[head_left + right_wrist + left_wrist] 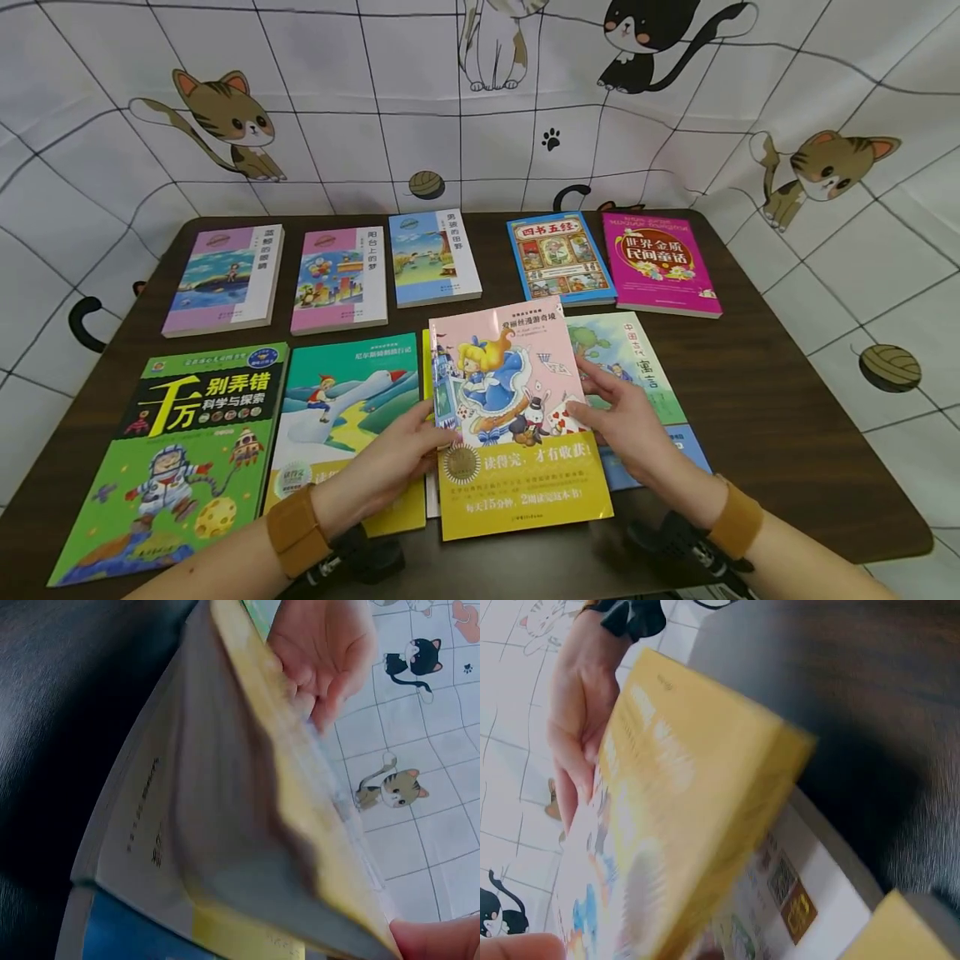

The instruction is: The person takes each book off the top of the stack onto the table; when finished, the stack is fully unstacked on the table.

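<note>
Both hands hold a pink and yellow storybook (517, 392) with a blonde girl in a blue dress on its cover, raised above other books. My left hand (393, 454) grips its left edge, thumb on the cover. The right hand (626, 417) grips the right edge, thumb over the cover and fingers at the side. In the left wrist view the book's yellow band (682, 750) and spine are tilted up off a white book cover (821, 877) with a square code. Its page edges (225, 765) look slightly fanned in the right wrist view.
A green astronaut book (172, 475) and a goose-cover book (352, 400) lie left. A pale green and blue book (645, 367) lies partly under the right hand. Behind are three pastel books (341, 279), a blue-edged book (561, 258) and a magenta book (662, 265) on the dark table (795, 442).
</note>
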Tool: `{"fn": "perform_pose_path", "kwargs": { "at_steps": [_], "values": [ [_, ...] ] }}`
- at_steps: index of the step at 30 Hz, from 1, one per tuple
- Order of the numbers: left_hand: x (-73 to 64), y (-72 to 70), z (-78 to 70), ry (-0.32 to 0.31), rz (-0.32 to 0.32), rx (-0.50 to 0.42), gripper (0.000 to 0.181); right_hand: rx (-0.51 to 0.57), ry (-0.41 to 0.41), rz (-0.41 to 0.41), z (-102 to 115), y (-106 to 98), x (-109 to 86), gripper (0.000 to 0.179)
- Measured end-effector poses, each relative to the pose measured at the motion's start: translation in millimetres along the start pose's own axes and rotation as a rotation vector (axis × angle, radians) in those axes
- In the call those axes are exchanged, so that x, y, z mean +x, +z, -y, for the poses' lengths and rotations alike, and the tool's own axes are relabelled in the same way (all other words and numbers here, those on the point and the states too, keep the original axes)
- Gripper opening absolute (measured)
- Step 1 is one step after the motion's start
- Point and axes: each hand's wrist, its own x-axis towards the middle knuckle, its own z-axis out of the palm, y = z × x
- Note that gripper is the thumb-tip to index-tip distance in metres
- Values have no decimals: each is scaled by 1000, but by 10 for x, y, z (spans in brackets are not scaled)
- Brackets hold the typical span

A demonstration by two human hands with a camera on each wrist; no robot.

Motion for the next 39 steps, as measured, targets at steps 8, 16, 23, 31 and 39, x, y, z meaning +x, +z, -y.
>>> {"fn": "perform_pose_path", "kwargs": {
  "at_steps": [8, 16, 23, 31, 39],
  "values": [
    [41, -83, -160, 108, -123, 172, 63, -18, -61, -23, 18, -243, -45, 59],
    [159, -185, -153, 36, -114, 358, 73, -62, -36, -105, -29, -740, -76, 59],
    [202, -186, -98, 56, -124, 533, 68, 34, -29, -152, -17, -1388, -111, 61],
    [183, -191, -102, 62, -127, 544, 62, 264, -54, -114, -83, -2045, -142, 54],
    [172, -165, -116, 55, -125, 542, 58, 157, 56, -180, -320, -2413, -150, 60]
  ]
}}
